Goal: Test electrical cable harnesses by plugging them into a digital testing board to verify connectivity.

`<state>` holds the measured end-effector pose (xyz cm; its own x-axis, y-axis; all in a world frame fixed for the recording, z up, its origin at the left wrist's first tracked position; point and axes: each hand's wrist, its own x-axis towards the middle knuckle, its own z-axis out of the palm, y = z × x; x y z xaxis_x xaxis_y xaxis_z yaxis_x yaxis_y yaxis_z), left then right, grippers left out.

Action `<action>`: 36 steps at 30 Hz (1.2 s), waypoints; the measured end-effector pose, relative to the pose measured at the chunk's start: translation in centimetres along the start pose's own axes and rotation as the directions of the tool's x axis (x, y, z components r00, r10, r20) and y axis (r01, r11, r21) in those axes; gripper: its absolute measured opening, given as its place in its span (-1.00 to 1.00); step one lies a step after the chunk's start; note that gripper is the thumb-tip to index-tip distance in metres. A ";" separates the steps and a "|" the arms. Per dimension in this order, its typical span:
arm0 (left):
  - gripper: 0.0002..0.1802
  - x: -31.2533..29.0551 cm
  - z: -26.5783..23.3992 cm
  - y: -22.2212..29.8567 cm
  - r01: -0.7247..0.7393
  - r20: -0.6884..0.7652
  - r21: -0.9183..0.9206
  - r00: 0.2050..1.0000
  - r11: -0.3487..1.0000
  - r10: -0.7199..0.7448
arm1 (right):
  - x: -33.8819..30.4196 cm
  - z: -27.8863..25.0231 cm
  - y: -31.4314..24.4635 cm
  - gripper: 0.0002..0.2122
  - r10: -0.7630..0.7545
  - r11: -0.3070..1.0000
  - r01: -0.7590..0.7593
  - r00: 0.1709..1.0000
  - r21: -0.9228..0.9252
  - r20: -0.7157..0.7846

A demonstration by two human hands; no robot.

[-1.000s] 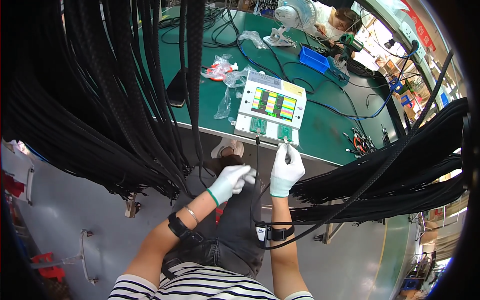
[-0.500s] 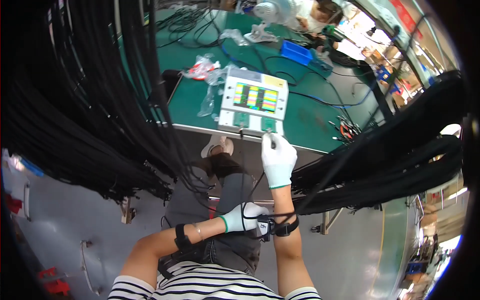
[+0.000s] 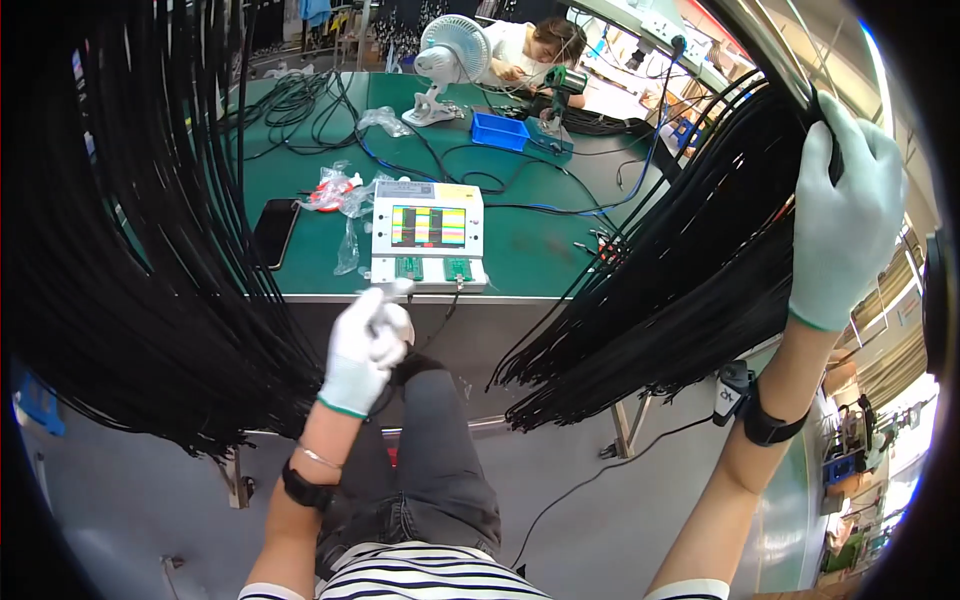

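A white tester box (image 3: 428, 218) with a colourful screen stands near the table's front edge. Two small green circuit boards sit along its front; a black cable (image 3: 446, 318) hangs from the right-hand one. Just in front of the left-hand board is my left hand (image 3: 362, 350), white-gloved, its fingers curled together and slightly blurred; anything pinched in them is hidden. My right hand (image 3: 850, 215), also gloved, is raised at the far right. Its thumb and fingers close around the top of the hanging black cables (image 3: 690, 240), beside a metal rail.
Another thick curtain of black cables (image 3: 130, 270) hangs on the left. On the green table (image 3: 540, 250) lie a phone (image 3: 275, 232), plastic bags with red-handled pliers (image 3: 330, 192), a blue tray (image 3: 499, 131) and loose cables. A fan (image 3: 452, 52) stands farther back; a person works behind it.
My right hand has left the tester's front and risen to the right-hand cables. My left hand has moved from my lap up to the tester's front. The view has shifted, and the screen's colours differ.
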<state>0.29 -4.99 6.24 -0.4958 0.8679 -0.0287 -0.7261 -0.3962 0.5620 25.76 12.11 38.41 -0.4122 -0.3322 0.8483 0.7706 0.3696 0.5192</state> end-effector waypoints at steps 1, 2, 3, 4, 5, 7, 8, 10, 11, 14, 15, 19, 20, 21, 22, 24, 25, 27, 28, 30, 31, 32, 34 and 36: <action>-0.54 0.0 0.5 -0.9 -0.001 -0.002 -0.001 1.000 1.000 0.001 | 0.6 -0.1 -0.2 -0.80 0.006 1.000 -0.006 0.999 -0.009 0.053; -0.56 0.2 0.6 -1.9 0.054 0.087 0.062 0.994 0.997 -0.059 | 1.1 -0.1 -0.4 -0.82 0.014 1.000 -0.013 0.994 -0.015 0.106; -0.57 0.4 0.7 -2.8 0.107 0.175 0.126 0.976 0.986 -0.129 | 1.5 -0.2 -0.5 -0.83 0.019 1.000 -0.015 0.987 -0.025 0.161; -0.57 0.4 1.0 -3.5 0.111 0.173 0.124 0.976 0.986 -0.132 | 1.8 0.0 -0.3 -0.83 0.016 1.000 -0.012 0.986 -0.025 0.165; -0.59 0.5 1.2 -4.1 0.125 0.177 0.152 0.973 0.980 -0.151 | 2.1 0.4 0.0 -0.82 0.071 0.988 -0.094 0.979 0.118 0.190; -0.61 0.6 1.4 -5.1 0.145 0.168 0.214 0.969 0.966 -0.182 | 2.2 1.2 -0.2 -0.79 0.169 0.877 -0.267 0.950 0.399 0.263; -0.61 0.5 1.1 -5.5 0.139 0.149 0.215 0.974 0.967 -0.173 | 1.9 1.4 -1.0 -0.79 0.170 0.867 -0.272 0.949 0.417 0.266; -0.59 0.0 0.2 -6.4 0.156 0.185 0.294 0.959 0.943 -0.216 | 0.7 1.0 -4.6 -0.76 0.301 0.652 -0.353 0.933 0.671 0.198; -0.58 -0.4 -0.1 -6.4 0.161 0.200 0.333 0.951 0.929 -0.237 | 0.1 0.7 -6.7 -0.74 0.371 0.514 -0.364 0.911 0.777 0.181; -0.59 -1.6 0.3 -6.9 0.167 0.156 0.435 0.954 0.885 -0.257 | -5.5 0.8 -12.3 -0.22 0.505 0.095 -0.643 0.689 0.760 0.519; -0.60 -1.8 -0.1 -6.8 0.170 0.121 0.490 0.958 0.855 -0.260 | -8.9 1.4 -16.2 -0.21 0.466 -0.266 -0.617 0.591 0.741 0.659; -0.62 -0.3 -0.8 -5.0 -0.341 0.109 0.691 0.921 0.637 0.375 | -21.0 1.4 -24.3 -0.75 -0.173 -0.631 -0.767 0.287 0.117 0.942; -0.62 0.3 -1.3 -4.2 -0.341 0.096 0.700 0.915 0.627 0.391 | -22.6 1.7 -25.5 -0.80 -0.224 -0.623 -0.782 0.217 0.031 0.950; -0.62 1.0 -1.9 -3.3 -0.306 0.023 0.750 0.898 0.586 0.440 | -24.2 2.1 -26.4 -0.80 -0.240 -0.629 -0.777 0.226 0.027 0.944; -0.63 1.7 -2.6 -2.6 -0.260 -0.050 0.793 0.874 0.551 0.484 | -24.5 2.1 -27.0 -0.82 -0.210 -0.582 -0.813 0.113 -0.032 0.971; -0.63 2.7 -3.3 -2.3 -0.204 -0.126 0.830 0.837 0.519 0.532 | -24.8 2.6 -28.0 -0.80 -0.181 -0.532 -0.841 0.000 -0.098 0.983; -0.63 3.4 -3.0 -2.4 -0.129 -0.195 0.716 0.907 0.686 0.374 | -24.6 3.0 -28.4 -0.79 -0.191 -0.536 -0.836 -0.012 -0.115 0.981; -0.64 4.6 -2.2 -2.9 0.087 -0.231 0.415 0.973 0.906 0.012 | -24.2 3.8 -29.3 -0.77 -0.208 -0.542 -0.827 -0.042 -0.150 0.977; -0.64 5.1 -2.0 -3.0 0.087 -0.236 0.413 0.972 0.906 0.015 | -24.0 4.0 -29.6 -0.77 -0.213 -0.540 -0.828 -0.041 -0.153 0.976; -0.65 5.5 -1.6 -3.0 0.118 -0.254 0.351 0.967 0.929 -0.027 | -23.5 4.0 -30.2 -0.76 -0.211 -0.591 -0.790 -0.047 -0.166 0.976; -0.65 5.6 -1.5 -3.0 0.134 -0.262 0.320 0.964 0.938 -0.048 | -23.3 4.0 -30.4 -0.75 -0.210 -0.616 -0.769 -0.051 -0.172 0.976; -0.65 5.7 -1.5 -3.2 0.135 -0.266 0.320 0.963 0.938 -0.048 | -23.3 3.8 -30.5 -0.75 -0.213 -0.616 -0.768 -0.052 -0.176 0.976; -0.64 5.5 -1.7 -3.6 0.127 -0.244 0.351 0.969 0.928 -0.040 | -23.5 3.2 -30.5 -0.76 -0.213 -0.593 -0.795 -0.001 -0.130 0.977; -0.64 4.7 -2.0 -4.3 0.131 -0.242 0.361 0.969 0.923 -0.043 | -23.8 2.7 -30.7 -0.77 -0.220 -0.577 -0.808 0.015 -0.117 0.975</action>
<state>0.12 0.21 2.03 -0.5650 0.7857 -0.2518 -0.5632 -0.1443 0.8136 10.60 11.04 2.63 -0.6497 0.7602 0.0001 -0.0544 -0.0464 -0.9974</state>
